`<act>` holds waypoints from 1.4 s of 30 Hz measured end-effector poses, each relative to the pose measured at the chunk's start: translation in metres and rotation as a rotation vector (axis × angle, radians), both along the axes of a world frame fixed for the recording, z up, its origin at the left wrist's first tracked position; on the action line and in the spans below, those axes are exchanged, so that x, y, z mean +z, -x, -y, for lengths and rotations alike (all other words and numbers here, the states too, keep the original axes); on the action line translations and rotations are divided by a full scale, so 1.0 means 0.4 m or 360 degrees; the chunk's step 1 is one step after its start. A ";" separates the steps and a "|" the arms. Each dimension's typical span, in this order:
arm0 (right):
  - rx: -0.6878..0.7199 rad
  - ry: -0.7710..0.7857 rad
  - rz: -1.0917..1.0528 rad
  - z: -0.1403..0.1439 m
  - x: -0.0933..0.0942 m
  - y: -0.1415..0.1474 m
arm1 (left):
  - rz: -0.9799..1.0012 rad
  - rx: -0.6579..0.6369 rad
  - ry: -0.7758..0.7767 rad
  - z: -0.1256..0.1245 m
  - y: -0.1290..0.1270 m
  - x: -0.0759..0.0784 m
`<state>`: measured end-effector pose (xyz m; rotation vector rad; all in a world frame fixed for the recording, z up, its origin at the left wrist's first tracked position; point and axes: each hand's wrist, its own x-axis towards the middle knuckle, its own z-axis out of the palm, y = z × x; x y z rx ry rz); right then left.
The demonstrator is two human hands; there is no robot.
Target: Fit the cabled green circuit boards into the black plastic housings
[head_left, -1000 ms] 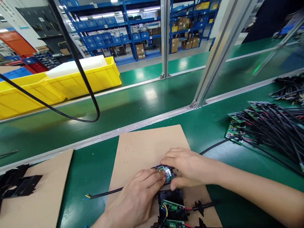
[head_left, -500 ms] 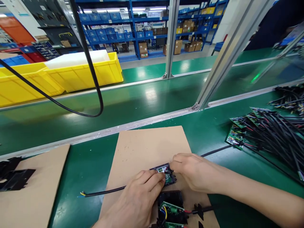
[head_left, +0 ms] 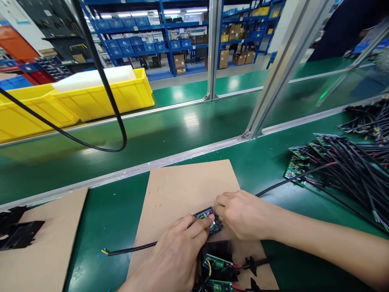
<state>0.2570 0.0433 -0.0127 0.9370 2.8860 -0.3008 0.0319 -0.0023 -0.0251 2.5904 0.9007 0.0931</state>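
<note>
Black flat plastic housings [head_left: 22, 235] lie at left. The left hand [head_left: 178, 247] rests on a green circuit board [head_left: 214, 227] in a black plastic case [head_left: 219, 225], near centre; whether it grips, I cannot tell. The right hand [head_left: 240, 213] curls at the case's right end, its hold hidden.

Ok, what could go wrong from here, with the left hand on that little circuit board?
The left hand has fingers resting on the circuit board in its black case, so pressing too hard might harm a component.

A black cable runs from behind the right hand to the heap of wired boards; a tug could perhaps disturb them.

Another board lies close beside the left hand; a slip might knock it.
</note>
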 end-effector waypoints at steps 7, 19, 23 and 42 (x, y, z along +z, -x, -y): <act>0.0177 -0.0300 -0.0263 0.012 -0.061 -0.043 | 0.0016 -0.0022 -0.0134 0.004 0.005 -0.002; -0.0027 -0.0206 -0.0405 0.018 -0.086 -0.035 | 0.0223 0.0237 -0.0242 0.016 0.029 -0.035; -0.0121 -0.0227 -0.0394 -0.017 -0.061 -0.019 | 0.0294 0.0427 -0.0270 -0.010 0.058 -0.029; -0.0206 0.0645 -0.0454 0.071 0.057 -0.080 | 0.0105 0.0686 -0.0051 -0.070 0.119 0.049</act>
